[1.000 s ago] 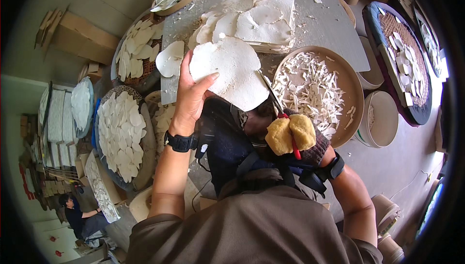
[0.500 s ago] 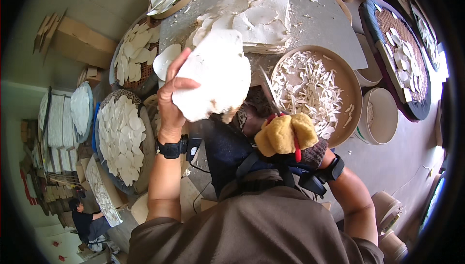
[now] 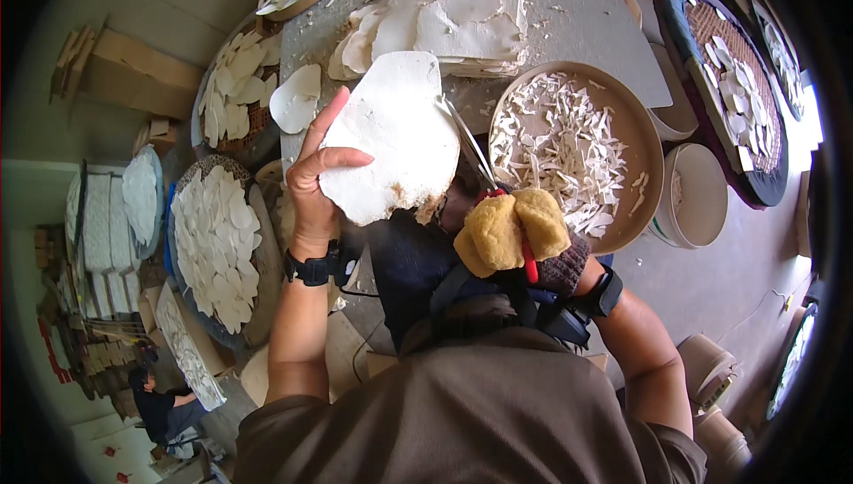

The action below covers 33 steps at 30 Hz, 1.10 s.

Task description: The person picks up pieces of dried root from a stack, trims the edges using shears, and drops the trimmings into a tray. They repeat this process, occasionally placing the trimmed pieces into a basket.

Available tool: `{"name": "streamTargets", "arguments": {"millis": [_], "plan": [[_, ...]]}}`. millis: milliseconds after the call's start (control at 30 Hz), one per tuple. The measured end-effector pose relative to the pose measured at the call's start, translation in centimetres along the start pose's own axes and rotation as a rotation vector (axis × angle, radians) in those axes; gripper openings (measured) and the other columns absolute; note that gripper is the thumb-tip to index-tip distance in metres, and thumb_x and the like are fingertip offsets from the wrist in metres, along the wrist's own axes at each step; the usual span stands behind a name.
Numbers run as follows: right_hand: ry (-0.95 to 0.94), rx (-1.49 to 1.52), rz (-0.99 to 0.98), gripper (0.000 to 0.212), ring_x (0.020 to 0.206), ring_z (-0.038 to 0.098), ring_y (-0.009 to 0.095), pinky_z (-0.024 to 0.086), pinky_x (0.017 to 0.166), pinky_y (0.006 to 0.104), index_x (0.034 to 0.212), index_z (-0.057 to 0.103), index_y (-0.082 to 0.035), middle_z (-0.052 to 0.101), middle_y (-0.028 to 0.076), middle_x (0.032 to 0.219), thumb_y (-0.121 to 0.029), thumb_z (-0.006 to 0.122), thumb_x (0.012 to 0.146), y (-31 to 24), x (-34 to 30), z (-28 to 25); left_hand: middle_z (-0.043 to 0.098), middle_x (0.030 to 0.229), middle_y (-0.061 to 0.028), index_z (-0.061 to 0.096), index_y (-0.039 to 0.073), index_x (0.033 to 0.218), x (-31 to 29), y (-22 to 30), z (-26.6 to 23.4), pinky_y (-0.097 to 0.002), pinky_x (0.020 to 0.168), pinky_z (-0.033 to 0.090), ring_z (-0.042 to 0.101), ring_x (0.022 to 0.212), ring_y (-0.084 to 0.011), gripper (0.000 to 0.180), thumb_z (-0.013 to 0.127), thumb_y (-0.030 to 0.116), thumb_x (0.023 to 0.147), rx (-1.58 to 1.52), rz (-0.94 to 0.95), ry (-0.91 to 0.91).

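Note:
My left hand [image 3: 317,178] grips a large, flat white slab [image 3: 395,133] by its left edge, thumb across its face. The slab's lower edge is ragged with brown patches. My right hand [image 3: 514,234], in a padded yellow and dark knitted glove, is closed round scissors [image 3: 478,157] with red handles. Their blades point up and left, at the slab's right edge. Just right of the blades, a round shallow tray [image 3: 647,142] holds many thin white trimmings [image 3: 555,155]. Beyond the slab lies a stack of similar white sheets [image 3: 466,18] on a grey table [image 3: 591,31].
A loose white piece [image 3: 296,99] lies at the table's left edge. Round baskets of white slices [image 3: 216,249] stand at left, and another basket [image 3: 742,102] at right. A pale bucket [image 3: 691,195] is beside the tray. Far lower left, another person [image 3: 160,408] sits.
My right hand has moved slightly left, bringing the scissor blades to the slab's right edge. The slab has tilted a little in my left hand. The view has shifted slightly.

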State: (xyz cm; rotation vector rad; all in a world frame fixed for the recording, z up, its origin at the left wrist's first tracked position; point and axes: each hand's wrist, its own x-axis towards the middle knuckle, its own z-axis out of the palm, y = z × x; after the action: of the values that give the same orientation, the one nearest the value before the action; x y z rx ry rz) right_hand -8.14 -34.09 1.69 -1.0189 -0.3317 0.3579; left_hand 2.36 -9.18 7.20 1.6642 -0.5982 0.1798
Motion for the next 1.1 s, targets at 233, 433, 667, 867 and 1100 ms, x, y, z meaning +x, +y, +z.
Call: {"name": "streamTargets", "arguments": {"millis": [233,433,667,867,1100], "plan": [[0.033,-0.035,-0.107,0.041,0.106,0.051,0.018,0.04,0.092,0.0287,0.118,0.046,-0.003,0.051,0.011,0.115,-0.006,0.06,0.08,4.3,0.0,-1.4,0.056,0.105,-0.0088,0.056,0.002,0.1,-0.8,-1.0,0.5,-0.0284,0.086,0.041,0.055,0.097,-0.0181,0.019,0.057,0.006,0.081,-0.089,-0.133,0.228],[0.014,-0.589,-0.11,0.039,0.104,0.052,0.018,0.041,0.091,0.0294,0.117,0.047,-0.004,0.053,0.009,0.113,-0.006,0.06,0.08,5.7,1.5,-1.0,0.056,0.103,-0.0087,0.045,0.0,0.111,-1.7,-1.0,0.5,-0.0272,0.077,0.048,0.056,0.092,-0.0155,0.03,0.054,0.003,0.083,-0.449,-0.455,0.392],[0.12,-0.333,0.088,0.029,0.106,0.05,0.018,0.037,0.096,0.0315,0.114,0.046,-0.001,0.051,0.011,0.114,-0.019,0.039,0.093,8.1,2.4,-0.6,0.054,0.104,-0.0091,0.042,0.0,0.112,-2.3,-1.1,0.5,-0.0265,0.078,0.048,0.056,0.09,-0.014,0.035,0.055,0.0,0.079,-0.324,-0.476,0.257],[-0.128,0.699,-0.12,0.031,0.109,0.048,0.02,0.037,0.097,0.035,0.116,0.044,0.002,0.05,0.012,0.116,-0.018,0.042,0.092,7.4,3.3,0.2,0.054,0.103,-0.0075,0.042,0.0,0.113,-2.9,-0.6,0.7,-0.0251,0.079,0.046,0.055,0.09,-0.0115,0.039,0.057,-0.001,0.078,-0.352,-0.541,0.237],[0.174,-0.268,0.034,0.027,0.101,0.052,0.027,0.042,0.088,0.0362,0.109,0.048,0.001,0.053,0.015,0.107,-0.015,0.048,0.087,7.8,2.8,0.1,0.054,0.104,-0.0067,0.042,0.0,0.115,-3.1,-0.7,1.2,-0.0245,0.08,0.045,0.054,0.091,-0.0114,0.041,0.058,-0.001,0.078,-0.366,-0.537,0.248]]}}
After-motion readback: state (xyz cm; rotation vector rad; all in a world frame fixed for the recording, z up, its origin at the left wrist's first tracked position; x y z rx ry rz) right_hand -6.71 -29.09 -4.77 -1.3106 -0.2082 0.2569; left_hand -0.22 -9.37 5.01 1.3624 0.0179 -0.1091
